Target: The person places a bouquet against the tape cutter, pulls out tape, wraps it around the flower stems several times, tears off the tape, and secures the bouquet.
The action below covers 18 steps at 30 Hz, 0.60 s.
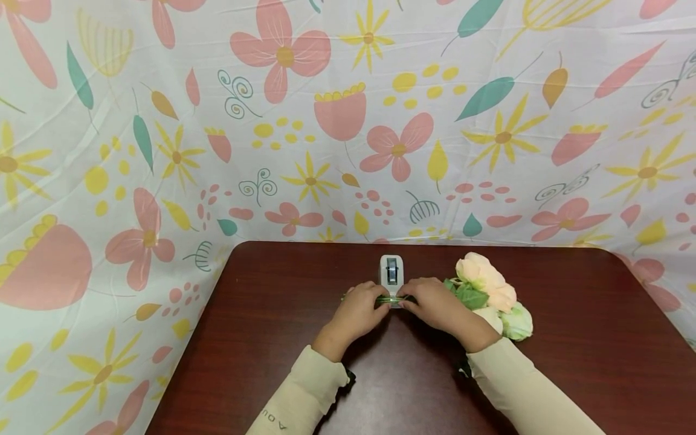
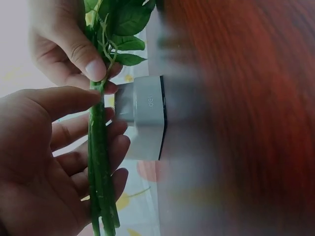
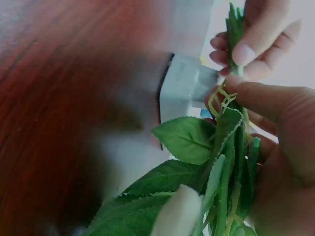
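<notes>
A bunch of artificial flowers (image 1: 492,287), peach and pale green-white, lies sideways with its blooms beyond my right forearm. My left hand (image 1: 356,311) holds the green stems (image 2: 101,162) near their cut ends, thumb and fingers around them. Close beside it, my right hand (image 1: 435,305) pinches the same stems just below the leaves (image 3: 189,140). The thumb tips nearly meet. Directly beyond the stems stands a white tape dispenser (image 1: 391,272), its front end close to the fingertips. Whether tape is stuck to the stems cannot be made out.
A dark reddish-brown table (image 1: 272,338) with rounded far corners bears everything. A white cloth printed with flowers and leaves (image 1: 337,151) hangs behind the table and along its left side.
</notes>
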Each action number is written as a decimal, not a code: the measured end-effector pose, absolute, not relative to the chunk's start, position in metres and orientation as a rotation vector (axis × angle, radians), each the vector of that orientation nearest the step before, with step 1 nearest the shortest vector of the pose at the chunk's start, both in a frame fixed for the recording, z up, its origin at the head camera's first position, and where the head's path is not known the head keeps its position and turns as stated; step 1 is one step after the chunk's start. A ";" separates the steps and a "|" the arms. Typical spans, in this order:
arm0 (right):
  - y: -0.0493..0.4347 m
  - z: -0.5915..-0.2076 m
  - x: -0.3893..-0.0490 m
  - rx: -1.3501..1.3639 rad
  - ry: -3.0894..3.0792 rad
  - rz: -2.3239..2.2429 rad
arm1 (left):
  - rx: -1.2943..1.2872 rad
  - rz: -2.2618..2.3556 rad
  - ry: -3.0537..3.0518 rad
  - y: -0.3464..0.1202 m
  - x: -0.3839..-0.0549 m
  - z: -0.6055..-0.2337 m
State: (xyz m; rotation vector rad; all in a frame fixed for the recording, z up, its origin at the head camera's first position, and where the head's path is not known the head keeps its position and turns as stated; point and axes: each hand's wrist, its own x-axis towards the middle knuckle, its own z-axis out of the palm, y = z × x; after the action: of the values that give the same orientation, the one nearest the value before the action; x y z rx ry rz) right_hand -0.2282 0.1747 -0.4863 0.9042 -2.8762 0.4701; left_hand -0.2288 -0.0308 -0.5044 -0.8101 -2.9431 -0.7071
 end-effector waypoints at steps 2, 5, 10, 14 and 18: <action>0.173 -0.488 -0.226 0.904 -2.811 0.410 | -0.809 -0.707 -2.945 -0.031 -0.229 -0.503; 0.171 -0.490 -0.223 0.906 -2.731 0.340 | -0.812 -0.732 -2.951 -0.032 -0.230 -0.502; 0.169 -0.491 -0.221 0.884 -2.698 0.290 | -0.785 -0.884 -2.965 -0.033 -0.233 -0.505; 0.168 -0.492 -0.220 0.849 -2.740 0.324 | -0.744 -1.033 -2.969 -0.034 -0.236 -0.509; 0.167 -0.492 -0.219 0.795 -2.814 0.422 | -0.724 -1.082 -2.962 -0.035 -0.235 -0.509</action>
State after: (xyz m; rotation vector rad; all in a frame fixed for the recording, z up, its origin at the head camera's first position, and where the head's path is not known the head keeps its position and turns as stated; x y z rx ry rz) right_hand -0.2193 0.1665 -0.4921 0.7948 -2.8140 0.4223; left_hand -0.2353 -0.0347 -0.5091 -0.7236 -2.9618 -1.0821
